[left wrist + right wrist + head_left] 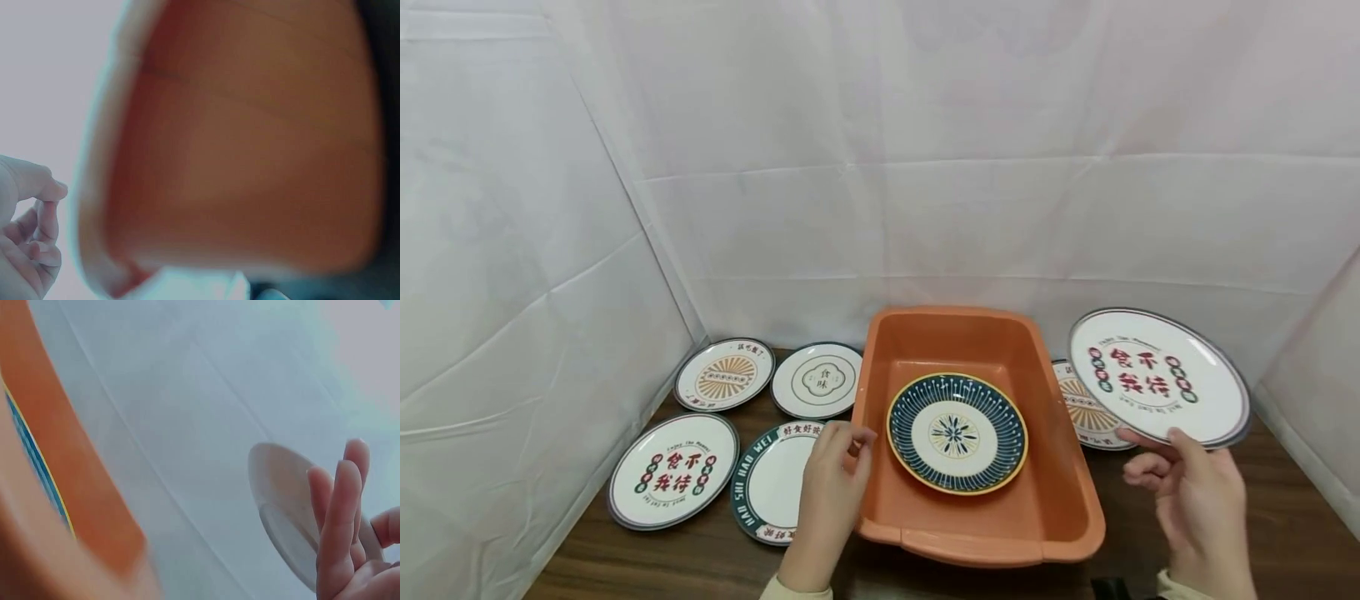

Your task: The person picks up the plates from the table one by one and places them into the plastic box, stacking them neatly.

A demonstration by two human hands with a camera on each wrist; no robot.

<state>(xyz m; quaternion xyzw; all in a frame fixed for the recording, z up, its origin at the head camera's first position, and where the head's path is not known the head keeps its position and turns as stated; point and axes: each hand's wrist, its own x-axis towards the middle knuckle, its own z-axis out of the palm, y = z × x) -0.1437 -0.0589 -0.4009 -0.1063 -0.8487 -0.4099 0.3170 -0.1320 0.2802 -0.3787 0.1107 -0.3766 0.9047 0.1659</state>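
My right hand (1198,500) pinches a white oval plate (1157,375) with red lettering by its near edge, thumb on top, and holds it raised and tilted right of the orange basin (970,546). The right wrist view shows the fingers (340,512) beside the plate's pale underside (284,494). A round dish (955,433) with a blue patterned rim lies inside the basin. At the basin's left rim is my left hand (835,479), its fingers loosely bent and holding nothing. In the left wrist view, thumb and forefinger (44,187) meet beside the basin's wall (250,156).
Left of the basin lie a sunburst plate (725,375), a plate with a grey emblem (817,381), a red-lettered plate (673,471) and a green-rimmed plate (775,483). Another sunburst plate (1086,408) lies right of the basin. White cloth (962,208) hangs behind the dark wooden table (625,567).
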